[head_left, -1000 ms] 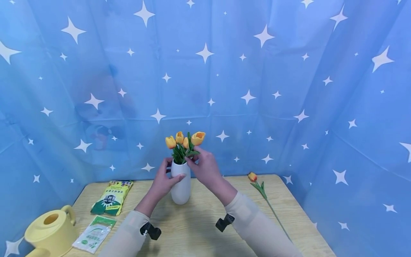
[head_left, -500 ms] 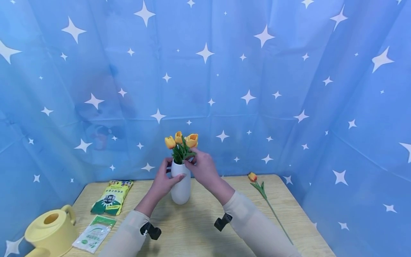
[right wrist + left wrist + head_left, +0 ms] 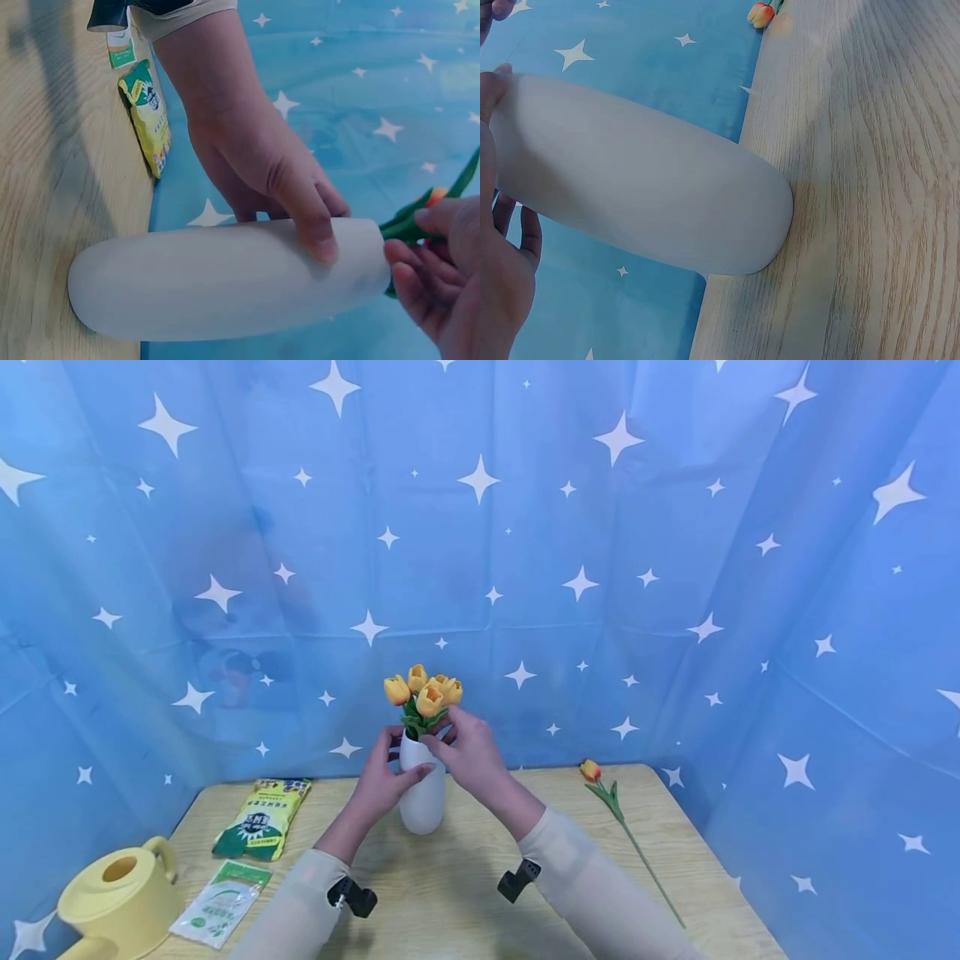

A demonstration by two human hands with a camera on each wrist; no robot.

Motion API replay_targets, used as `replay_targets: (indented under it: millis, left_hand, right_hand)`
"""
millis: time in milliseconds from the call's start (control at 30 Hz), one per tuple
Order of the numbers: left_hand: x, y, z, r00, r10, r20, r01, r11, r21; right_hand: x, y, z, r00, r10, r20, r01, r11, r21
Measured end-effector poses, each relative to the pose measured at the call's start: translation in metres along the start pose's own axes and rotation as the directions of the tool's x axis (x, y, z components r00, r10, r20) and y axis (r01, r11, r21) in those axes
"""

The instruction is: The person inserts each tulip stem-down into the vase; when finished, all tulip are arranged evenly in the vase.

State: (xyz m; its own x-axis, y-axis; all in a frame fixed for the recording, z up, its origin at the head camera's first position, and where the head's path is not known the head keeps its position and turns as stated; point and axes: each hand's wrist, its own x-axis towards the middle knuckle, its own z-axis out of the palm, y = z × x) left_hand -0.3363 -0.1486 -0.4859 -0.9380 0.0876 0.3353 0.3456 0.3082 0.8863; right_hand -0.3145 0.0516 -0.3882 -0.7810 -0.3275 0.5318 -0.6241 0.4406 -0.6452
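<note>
A white vase [image 3: 422,802] stands upright on the table with several yellow-orange tulips [image 3: 430,700] in its mouth. My left hand [image 3: 381,787] grips the vase near the top, thumb across the front and fingers round the far side. In the right wrist view that thumb lies on the vase wall [image 3: 225,281]. At the rim, my right hand [image 3: 474,750] pinches a tulip by its green leaves and stem [image 3: 405,225]; the fingers partly hide the pinch. The left wrist view shows mostly the vase body [image 3: 645,172], its base on the wood.
A single orange tulip [image 3: 619,818] with a long stem lies at the table's right. On the left are a yellow-green bag [image 3: 262,820], a flat white-green packet [image 3: 222,904] and a yellow watering can [image 3: 123,902]. A blue star-patterned curtain [image 3: 540,560] hangs behind the table [image 3: 450,893].
My right hand has moved slightly left and down with the tulip, whose bloom has shifted left and lower, in front of the other blooms. The left hand stays on the vase.
</note>
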Motion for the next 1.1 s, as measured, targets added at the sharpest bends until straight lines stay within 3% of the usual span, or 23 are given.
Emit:
replay_targets:
  millis: [333,700,1100]
  left_hand:
    - [0.000,0.001,-0.001,1.000,0.024,-0.001,-0.024,1.000,-0.005]
    - [0.000,0.001,-0.001,0.999,0.035,-0.004,-0.035,0.999,-0.011]
    - [-0.001,0.001,0.000,0.999,0.034,-0.003,-0.034,0.999,-0.006]
  right_hand:
    - [0.003,0.009,0.007,0.997,-0.032,-0.076,0.030,0.999,-0.027]
    - [0.002,0.016,0.007,0.999,0.027,-0.039,-0.030,0.997,-0.068]
    - [-0.010,0.015,0.003,0.998,0.020,-0.062,-0.019,1.000,0.011]
